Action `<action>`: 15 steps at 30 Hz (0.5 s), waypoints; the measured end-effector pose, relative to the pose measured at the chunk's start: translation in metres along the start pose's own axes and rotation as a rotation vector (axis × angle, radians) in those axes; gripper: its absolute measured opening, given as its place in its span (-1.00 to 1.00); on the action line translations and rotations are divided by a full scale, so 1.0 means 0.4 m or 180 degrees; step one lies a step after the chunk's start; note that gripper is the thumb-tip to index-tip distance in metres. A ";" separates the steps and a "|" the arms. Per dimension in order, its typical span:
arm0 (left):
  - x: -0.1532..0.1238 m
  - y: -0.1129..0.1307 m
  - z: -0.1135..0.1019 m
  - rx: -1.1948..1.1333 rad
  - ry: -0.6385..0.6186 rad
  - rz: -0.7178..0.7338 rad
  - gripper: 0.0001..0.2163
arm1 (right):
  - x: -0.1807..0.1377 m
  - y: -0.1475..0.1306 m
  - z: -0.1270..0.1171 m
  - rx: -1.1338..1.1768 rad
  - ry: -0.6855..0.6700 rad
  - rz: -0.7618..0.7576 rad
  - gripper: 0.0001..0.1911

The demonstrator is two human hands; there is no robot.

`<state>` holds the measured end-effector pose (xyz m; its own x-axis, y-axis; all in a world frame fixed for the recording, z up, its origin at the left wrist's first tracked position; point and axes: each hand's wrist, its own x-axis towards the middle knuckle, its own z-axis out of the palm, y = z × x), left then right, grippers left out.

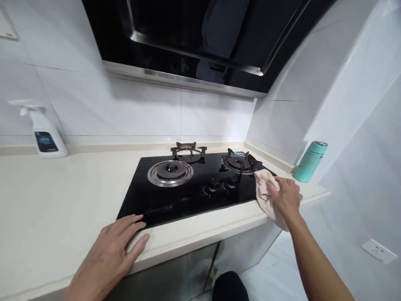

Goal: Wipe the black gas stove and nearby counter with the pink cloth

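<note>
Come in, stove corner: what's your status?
Right hand gripping pale cloth at black glass hob's right edge. Left hand resting on countertop at hob's front edge. Right burner grate just beyond cloth.

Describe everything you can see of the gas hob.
The gas hob is a glossy black glass panel set into a cream countertop. At left a steel ring surrounds a dark burner, with a dark pan support behind it; at right a dark iron grate sits over another burner. Two black knobs stand near the front; its lettering is too small to read. The left hand's fingers touch its front edge; a pale cloth, held by the right hand, lies on its right corner.
</note>
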<state>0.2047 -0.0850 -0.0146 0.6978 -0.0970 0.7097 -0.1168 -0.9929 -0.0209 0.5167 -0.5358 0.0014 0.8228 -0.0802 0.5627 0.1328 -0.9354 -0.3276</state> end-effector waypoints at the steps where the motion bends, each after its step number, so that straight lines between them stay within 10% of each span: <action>1: -0.002 0.000 0.001 -0.0001 0.0023 0.0000 -0.66 | 0.017 -0.014 0.000 -0.0288 -0.0277 0.0062 -0.49; 15: -0.001 0.013 -0.005 -0.0017 -0.0096 -0.0157 -0.69 | 0.109 -0.248 0.090 -0.0785 -0.1231 -0.1253 -0.62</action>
<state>0.2025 -0.0898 -0.0138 0.7238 -0.0502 0.6882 -0.0855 -0.9962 0.0173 0.5594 -0.4341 0.0312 0.8852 0.3758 0.2741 0.3741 -0.9254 0.0608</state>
